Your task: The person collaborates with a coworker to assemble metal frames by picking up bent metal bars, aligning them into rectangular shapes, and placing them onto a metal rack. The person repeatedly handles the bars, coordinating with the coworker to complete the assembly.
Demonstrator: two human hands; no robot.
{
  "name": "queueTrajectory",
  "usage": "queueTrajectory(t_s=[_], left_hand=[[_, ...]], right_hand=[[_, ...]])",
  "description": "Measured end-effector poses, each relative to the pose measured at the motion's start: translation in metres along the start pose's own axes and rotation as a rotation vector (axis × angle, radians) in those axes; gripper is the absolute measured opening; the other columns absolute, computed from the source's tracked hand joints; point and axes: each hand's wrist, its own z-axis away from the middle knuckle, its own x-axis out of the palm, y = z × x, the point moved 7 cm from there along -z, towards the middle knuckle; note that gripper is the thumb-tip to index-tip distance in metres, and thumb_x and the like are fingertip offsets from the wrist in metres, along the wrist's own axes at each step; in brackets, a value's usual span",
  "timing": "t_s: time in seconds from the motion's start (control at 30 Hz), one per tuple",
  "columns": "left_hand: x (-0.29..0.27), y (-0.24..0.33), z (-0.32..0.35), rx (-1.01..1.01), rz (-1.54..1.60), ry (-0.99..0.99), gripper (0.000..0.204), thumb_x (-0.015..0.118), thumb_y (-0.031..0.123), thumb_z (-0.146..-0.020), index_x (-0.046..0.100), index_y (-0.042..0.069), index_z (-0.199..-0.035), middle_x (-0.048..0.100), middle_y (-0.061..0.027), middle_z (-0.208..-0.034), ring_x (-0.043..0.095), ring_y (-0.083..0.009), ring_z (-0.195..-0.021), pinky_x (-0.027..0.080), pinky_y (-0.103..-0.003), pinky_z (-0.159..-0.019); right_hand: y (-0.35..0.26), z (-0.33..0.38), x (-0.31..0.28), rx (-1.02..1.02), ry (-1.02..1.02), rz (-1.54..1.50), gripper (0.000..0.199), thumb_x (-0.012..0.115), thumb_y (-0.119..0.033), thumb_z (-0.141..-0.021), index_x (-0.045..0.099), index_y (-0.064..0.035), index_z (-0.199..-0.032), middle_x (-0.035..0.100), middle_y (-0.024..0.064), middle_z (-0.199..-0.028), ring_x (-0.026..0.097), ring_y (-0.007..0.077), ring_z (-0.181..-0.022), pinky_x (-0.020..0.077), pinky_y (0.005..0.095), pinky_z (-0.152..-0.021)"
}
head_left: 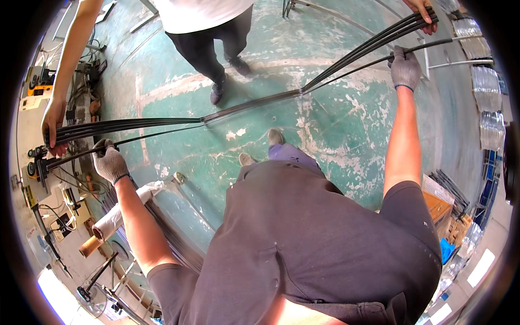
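Observation:
My left hand [110,161], in a grey knit glove, is closed on a long thin black rod [157,132] near its left end. My right hand [406,67], gloved alike, grips the same rod toward its far right end. The rod runs across in front of me at the near side of a bundle of several similar black rods [346,60]. A co-worker facing me holds that bundle with bare hands, one [54,124] at the far left and the other [424,13] at the upper right. Midway the rods look greyer and pressed together.
The co-worker's dark-trousered legs [214,51] stand across from me on a worn green floor [227,142]. Wrapped rolls [122,214] and long stock lie by my left arm. Machines and cables line the left; clear-wrapped bundles [487,89], boxes [436,199] and racks line the right.

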Motion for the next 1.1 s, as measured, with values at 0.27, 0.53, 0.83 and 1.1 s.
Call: queueTrajectory(t_s=[0.27, 0.53, 0.83, 1.1], left_hand=[[0.02, -0.008, 0.001, -0.045, 0.069, 0.014, 0.011, 0.076, 0.01, -0.099, 0.074, 0.006, -0.109, 0.075, -0.0035, -0.096, 0.069, -0.0145, -0.085, 0.056, -0.029, -0.078], [0.017, 0.016, -0.002, 0.106, -0.177, 0.091, 0.02, 0.079, 0.02, -0.097, 0.076, 0.006, -0.111, 0.079, -0.0056, -0.1, 0.073, -0.0168, -0.091, 0.056, -0.03, -0.087], [0.017, 0.003, -0.015, -0.007, -0.411, 0.07, 0.038, 0.074, 0.035, -0.1, 0.073, 0.003, -0.121, 0.08, -0.015, -0.114, 0.076, -0.032, -0.105, 0.056, -0.041, -0.094], [0.034, -0.042, -0.022, -0.163, -0.256, -0.053, 0.03, 0.076, 0.024, -0.1, 0.071, -0.001, -0.117, 0.079, -0.0152, -0.107, 0.071, -0.0237, -0.091, 0.054, -0.038, -0.086]], right_hand=[[0.022, -0.019, 0.025, -0.057, 0.076, 0.026, 0.045, 0.067, -0.053, -0.097, 0.08, -0.0091, -0.097, 0.078, 0.0202, -0.094, 0.075, 0.0391, -0.099, 0.0569, 0.0462, -0.089], [-0.001, -0.002, 0.022, -0.073, 0.017, 0.077, 0.048, 0.064, -0.055, -0.099, 0.078, -0.0103, -0.108, 0.077, 0.0222, -0.106, 0.072, 0.0431, -0.107, 0.0558, 0.0511, -0.094], [-0.035, -0.008, -0.008, -0.052, -0.102, 0.289, 0.055, 0.057, -0.062, -0.101, 0.075, -0.0127, -0.116, 0.076, 0.0236, -0.109, 0.071, 0.044, -0.109, 0.0555, 0.0547, -0.094], [-0.033, -0.013, -0.002, -0.043, -0.173, 0.281, 0.053, 0.058, -0.062, -0.1, 0.075, -0.0147, -0.116, 0.077, 0.0214, -0.103, 0.073, 0.0425, -0.103, 0.0564, 0.0536, -0.091]])
